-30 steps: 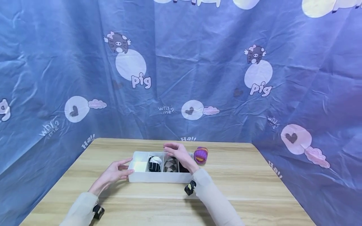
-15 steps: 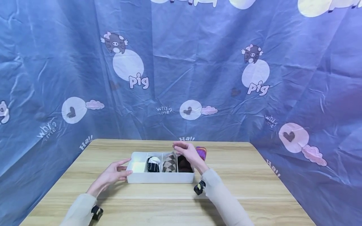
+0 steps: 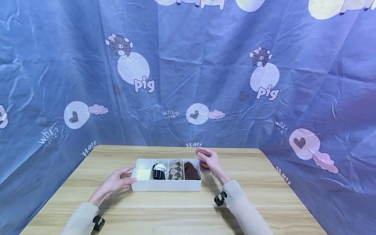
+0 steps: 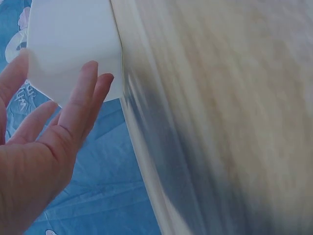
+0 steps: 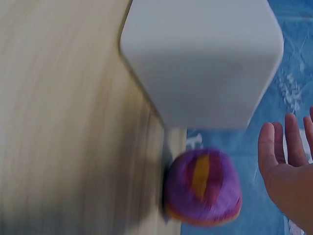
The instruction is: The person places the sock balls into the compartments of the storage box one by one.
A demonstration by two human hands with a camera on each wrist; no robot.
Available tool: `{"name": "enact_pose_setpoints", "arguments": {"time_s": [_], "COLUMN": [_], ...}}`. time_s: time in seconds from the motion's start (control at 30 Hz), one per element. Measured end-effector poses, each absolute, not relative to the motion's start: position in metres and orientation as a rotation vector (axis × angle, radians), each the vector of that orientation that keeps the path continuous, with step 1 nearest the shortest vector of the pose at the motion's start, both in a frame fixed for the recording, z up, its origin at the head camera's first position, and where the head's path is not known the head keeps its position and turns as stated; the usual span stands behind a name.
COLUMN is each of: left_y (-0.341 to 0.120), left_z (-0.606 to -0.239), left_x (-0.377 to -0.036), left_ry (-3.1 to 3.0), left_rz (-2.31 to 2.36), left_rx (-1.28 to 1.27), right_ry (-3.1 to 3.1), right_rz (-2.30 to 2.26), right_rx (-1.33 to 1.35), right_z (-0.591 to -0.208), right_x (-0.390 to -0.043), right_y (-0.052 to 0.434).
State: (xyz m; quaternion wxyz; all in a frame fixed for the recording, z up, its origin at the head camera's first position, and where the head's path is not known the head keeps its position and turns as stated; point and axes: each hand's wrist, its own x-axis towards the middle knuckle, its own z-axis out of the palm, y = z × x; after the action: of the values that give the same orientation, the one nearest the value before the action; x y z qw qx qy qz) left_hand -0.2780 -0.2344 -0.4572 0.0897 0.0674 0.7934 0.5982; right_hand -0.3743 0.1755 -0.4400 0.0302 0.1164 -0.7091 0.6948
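A white divided tray point(image 3: 164, 186) sits mid-table with a black-and-white sock roll point(image 3: 159, 171), a brown checked roll point(image 3: 176, 171) and a dark brown roll point(image 3: 192, 171) in three compartments; its leftmost compartment point(image 3: 144, 174) holds nothing. My left hand point(image 3: 116, 183) rests with straight fingers point(image 4: 85, 93) against the tray's left end point(image 4: 73, 44). My right hand point(image 3: 209, 160) hovers, fingers straight, just above a purple-and-orange sock ball point(image 5: 203, 185) that lies on the table beside the tray's right end point(image 5: 205, 63). In the head view the hand mostly hides that ball point(image 3: 204, 165).
The wooden table point(image 3: 258, 192) is enclosed by blue cartoon-print cloth point(image 3: 188, 81) at the back and on both sides. Bare wood stretches in front of the tray and to the right of the ball.
My right hand has moved from over the tray's middle compartments rightward to above the purple ball, uncovering the dark brown roll. The left hand has stayed at the tray's left end.
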Motion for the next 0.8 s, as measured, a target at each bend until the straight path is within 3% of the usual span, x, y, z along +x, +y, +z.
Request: {"name": "enact_pose_setpoints", "arguments": {"time_s": [0.4,0.8], "left_y": [-0.237,-0.237], "left_z": [-0.459,-0.457], "left_x": [-0.282,-0.281], "left_ry": [2.340,2.335], "left_rz": [1.799,1.786], "left_rx": [0.213,0.224], "right_ry": [-2.103,-2.246], "right_rz": [2.005,2.013], "right_rx": [0.104,0.124], "right_z": [-0.444,-0.463], "right_x": [-0.387,-0.399], "right_y": [0.214,0.225]}}
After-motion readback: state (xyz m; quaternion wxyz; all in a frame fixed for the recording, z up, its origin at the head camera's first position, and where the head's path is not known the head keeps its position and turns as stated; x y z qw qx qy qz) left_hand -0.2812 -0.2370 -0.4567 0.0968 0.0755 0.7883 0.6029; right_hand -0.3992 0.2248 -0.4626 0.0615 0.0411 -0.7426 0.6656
